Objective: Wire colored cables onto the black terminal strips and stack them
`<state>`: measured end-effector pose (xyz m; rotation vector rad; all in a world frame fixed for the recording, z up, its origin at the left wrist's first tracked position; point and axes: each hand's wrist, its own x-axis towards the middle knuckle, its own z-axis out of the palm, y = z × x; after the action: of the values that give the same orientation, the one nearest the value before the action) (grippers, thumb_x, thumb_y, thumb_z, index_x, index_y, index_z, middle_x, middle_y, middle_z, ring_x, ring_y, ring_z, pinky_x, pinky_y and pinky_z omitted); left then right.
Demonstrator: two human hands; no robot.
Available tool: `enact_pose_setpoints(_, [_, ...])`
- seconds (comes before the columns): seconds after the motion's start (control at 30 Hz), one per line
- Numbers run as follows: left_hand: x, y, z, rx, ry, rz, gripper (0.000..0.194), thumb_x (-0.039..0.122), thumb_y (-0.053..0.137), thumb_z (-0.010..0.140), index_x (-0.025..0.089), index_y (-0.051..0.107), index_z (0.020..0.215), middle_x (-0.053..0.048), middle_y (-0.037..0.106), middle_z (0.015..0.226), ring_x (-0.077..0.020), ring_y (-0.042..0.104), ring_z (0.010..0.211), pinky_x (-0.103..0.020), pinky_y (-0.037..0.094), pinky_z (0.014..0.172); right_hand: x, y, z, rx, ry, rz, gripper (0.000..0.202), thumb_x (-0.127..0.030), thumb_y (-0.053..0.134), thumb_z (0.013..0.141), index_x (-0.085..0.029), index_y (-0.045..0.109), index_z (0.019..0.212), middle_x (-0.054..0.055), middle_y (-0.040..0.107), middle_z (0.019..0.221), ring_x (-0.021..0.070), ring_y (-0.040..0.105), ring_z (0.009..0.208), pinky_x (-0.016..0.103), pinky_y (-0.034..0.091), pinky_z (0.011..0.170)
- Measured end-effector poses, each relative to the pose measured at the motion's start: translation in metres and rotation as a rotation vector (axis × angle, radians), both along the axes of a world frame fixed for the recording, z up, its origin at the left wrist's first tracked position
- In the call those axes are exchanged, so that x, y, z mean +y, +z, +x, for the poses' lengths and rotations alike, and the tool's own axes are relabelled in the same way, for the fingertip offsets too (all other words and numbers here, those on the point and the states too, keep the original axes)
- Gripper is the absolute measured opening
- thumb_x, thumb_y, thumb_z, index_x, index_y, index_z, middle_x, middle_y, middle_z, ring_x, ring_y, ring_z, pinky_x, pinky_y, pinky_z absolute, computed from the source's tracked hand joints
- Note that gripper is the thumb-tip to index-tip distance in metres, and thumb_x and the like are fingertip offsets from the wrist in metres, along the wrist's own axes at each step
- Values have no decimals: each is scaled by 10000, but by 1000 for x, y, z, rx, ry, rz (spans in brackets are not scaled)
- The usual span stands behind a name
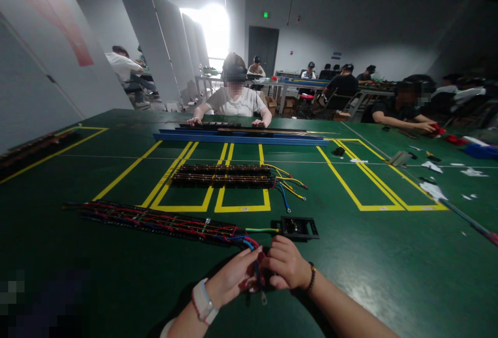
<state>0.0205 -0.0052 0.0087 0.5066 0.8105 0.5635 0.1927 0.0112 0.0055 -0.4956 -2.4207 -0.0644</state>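
A long black strip assembly (155,221) with red and blue wires lies across the near part of the green table. From its right end, blue and red wires (252,243) run down to my hands. My left hand (235,276), with a pale watch band at the wrist, is closed round these wires. My right hand (286,264), wearing a beaded bracelet, pinches the same bundle from the right. A metal ring terminal (264,298) hangs below the fingers. A yellow-green wire (262,230) leads to a black rectangular frame (299,228) just beyond my right hand.
Two shorter strips (223,176) with yellow and blue leads lie on yellow tape outlines. Blue rails (241,137) stretch along the far edge, where a person (235,94) sits. Paper scraps (431,190) and a cable (467,220) lie at right; another strip is far left.
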Motion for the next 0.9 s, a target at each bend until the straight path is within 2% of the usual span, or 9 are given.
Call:
enact_pose_setpoints(0.13, [0,3,1,5,12,6,481,523,726,626,210,412,812,106,443,504,-43,368,405,-198,219,421,0,4,-2,49,10,13,643,-488,73,963,-170,577,721,15,455,575,152,363,573,314,304,623])
enact_pose_setpoints(0.3, [-1,8,1,31,-3,8,477,539,712,634,212,407,802,106,436,507,-43,364,403,-198,231,422,0,7,-4,54,16,37,597,-455,130,972,-173,569,682,13,449,556,149,352,565,305,302,611])
enact_pose_setpoints(0.47, [-1,6,0,60,-30,15,439,551,657,689,213,410,822,98,446,518,-46,371,400,-202,232,429,0,7,-4,37,0,54,484,-360,228,976,-176,564,679,5,453,558,141,360,566,297,312,632])
enact_pose_setpoints(0.9, [0,6,0,67,-38,15,410,539,627,726,206,417,840,84,485,544,-48,405,397,-198,255,433,0,9,-5,28,6,64,457,-327,241,965,-176,550,664,11,462,564,143,363,569,297,318,624])
